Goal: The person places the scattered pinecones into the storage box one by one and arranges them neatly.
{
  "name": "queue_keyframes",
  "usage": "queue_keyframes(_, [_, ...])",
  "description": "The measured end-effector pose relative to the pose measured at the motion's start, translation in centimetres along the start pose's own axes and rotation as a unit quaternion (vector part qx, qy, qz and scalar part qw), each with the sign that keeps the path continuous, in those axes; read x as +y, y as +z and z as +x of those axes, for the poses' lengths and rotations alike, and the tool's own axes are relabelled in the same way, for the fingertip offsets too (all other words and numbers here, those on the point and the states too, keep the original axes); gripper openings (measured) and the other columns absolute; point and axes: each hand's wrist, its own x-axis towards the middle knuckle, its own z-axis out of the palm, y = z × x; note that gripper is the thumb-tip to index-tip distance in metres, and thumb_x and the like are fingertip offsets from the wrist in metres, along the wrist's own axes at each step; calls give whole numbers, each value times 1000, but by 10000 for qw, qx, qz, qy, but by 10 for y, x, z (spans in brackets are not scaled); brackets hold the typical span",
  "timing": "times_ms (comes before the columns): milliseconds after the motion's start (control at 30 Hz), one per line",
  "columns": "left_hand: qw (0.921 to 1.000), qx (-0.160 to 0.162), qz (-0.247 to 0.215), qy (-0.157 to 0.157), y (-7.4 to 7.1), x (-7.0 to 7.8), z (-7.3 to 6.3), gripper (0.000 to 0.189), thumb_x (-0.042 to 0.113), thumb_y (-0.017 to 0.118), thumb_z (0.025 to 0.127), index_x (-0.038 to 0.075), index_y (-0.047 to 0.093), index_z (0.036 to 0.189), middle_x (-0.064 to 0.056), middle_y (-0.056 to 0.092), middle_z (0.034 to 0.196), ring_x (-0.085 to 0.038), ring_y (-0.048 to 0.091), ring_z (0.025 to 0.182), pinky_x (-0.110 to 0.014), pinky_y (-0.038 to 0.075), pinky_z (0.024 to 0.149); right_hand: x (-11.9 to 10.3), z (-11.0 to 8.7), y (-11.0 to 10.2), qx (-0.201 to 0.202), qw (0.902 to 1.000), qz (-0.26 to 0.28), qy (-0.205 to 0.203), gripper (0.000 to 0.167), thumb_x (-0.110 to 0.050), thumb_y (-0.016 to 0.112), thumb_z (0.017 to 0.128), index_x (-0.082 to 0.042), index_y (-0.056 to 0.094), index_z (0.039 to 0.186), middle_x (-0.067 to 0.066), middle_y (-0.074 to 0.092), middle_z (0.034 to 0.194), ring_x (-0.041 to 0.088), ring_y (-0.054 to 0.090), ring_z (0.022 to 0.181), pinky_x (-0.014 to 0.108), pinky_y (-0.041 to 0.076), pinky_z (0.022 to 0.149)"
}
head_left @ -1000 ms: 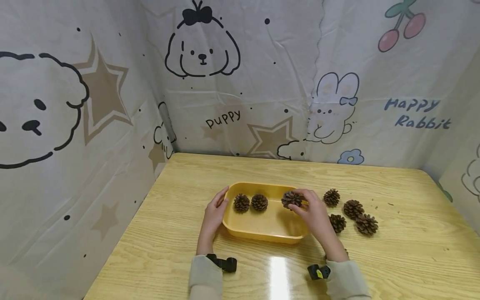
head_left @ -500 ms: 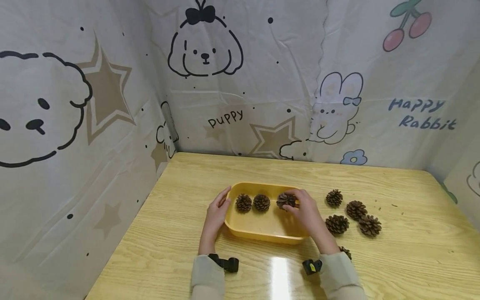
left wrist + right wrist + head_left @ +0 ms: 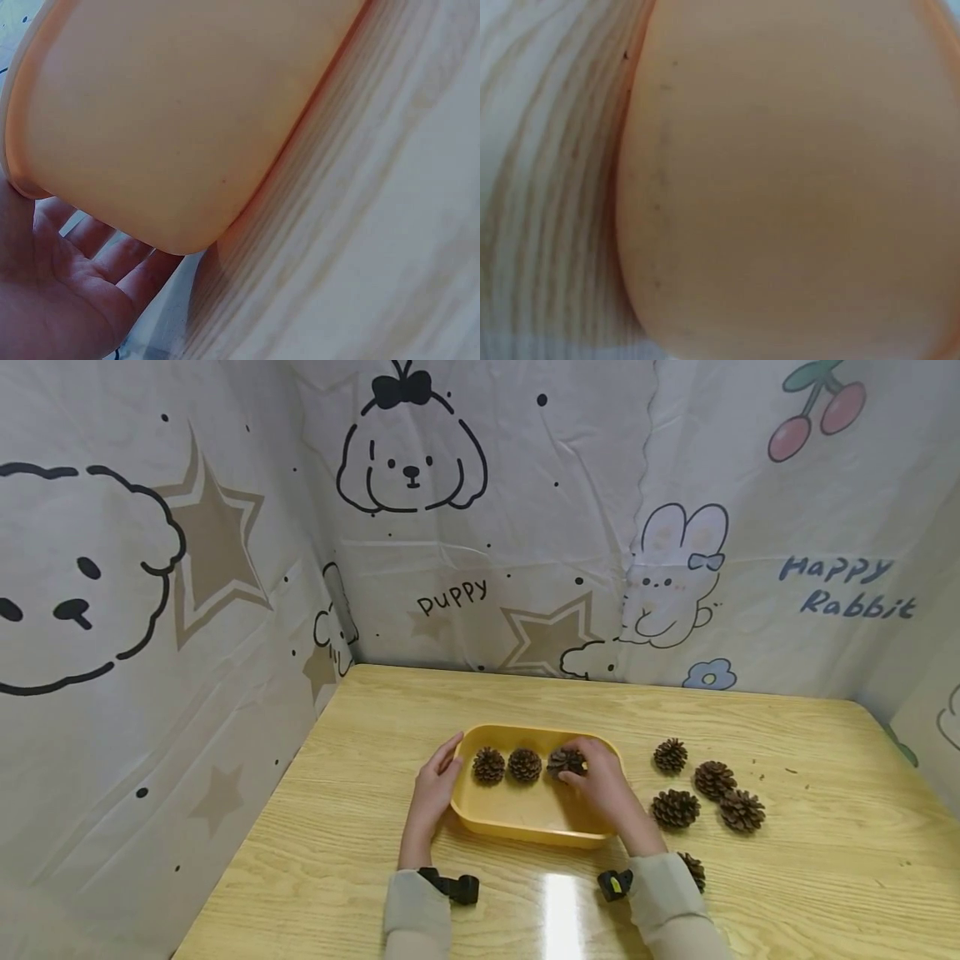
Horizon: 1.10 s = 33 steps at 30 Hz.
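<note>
A yellow plastic basin (image 3: 517, 829) sits on the table. Two pine cones, the leftmost cone (image 3: 488, 766) and its neighbour (image 3: 524, 766), lie inside it along the back. My right hand (image 3: 602, 779) reaches over the right part of the basin and pinches a third pine cone (image 3: 564, 762) beside them. Whether that cone touches the bottom I cannot tell. My left hand (image 3: 437, 785) rests against the basin's left end. In the left wrist view its fingers lie fairly straight along the outer wall (image 3: 187, 135), thumb at the rim. The right wrist view shows only the basin's outside (image 3: 780, 187) and table.
Right of the basin lie several loose pine cones: a back one (image 3: 671, 756), a pair (image 3: 715, 780), a nearer one (image 3: 676, 809), and one (image 3: 693, 871) partly behind the right sleeve (image 3: 667, 893). A patterned cloth (image 3: 465, 543) hangs behind the wooden table (image 3: 360, 760).
My right hand has moved left inside the basin, carrying its pine cone closer to the other two. The left hand stays at the basin's left end.
</note>
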Motion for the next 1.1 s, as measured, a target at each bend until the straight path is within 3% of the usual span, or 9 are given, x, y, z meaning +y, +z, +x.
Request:
queue_keyframes(533, [9999,-71,115,-41,0,2,-1,44,13,47,103,8,46,146,-18,40,154,-36,41,141,-49,41,113,1,5,12,-358,9993,-40,2,35,-1,74,83,3,62,115,24,63,114,43,60,108,54,51,95])
queue_keyframes(833, [10000,30,70,58,1,-30,17,44,17,48,103,13,47,146,-16,43,152,-35,44,139,-49,43,111,-2,7,16,-398,9992,-14,12,37,-3,74,83,3,61,117,23,64,116,43,60,111,53,52,96])
queue_keyframes(1100, [9999,37,85,121,1,-34,18,43,20,50,103,17,48,146,-14,44,152,-32,45,140,-47,43,112,-5,7,17,-527,9986,79,-5,37,-3,74,84,3,60,118,23,64,117,42,60,111,53,51,97])
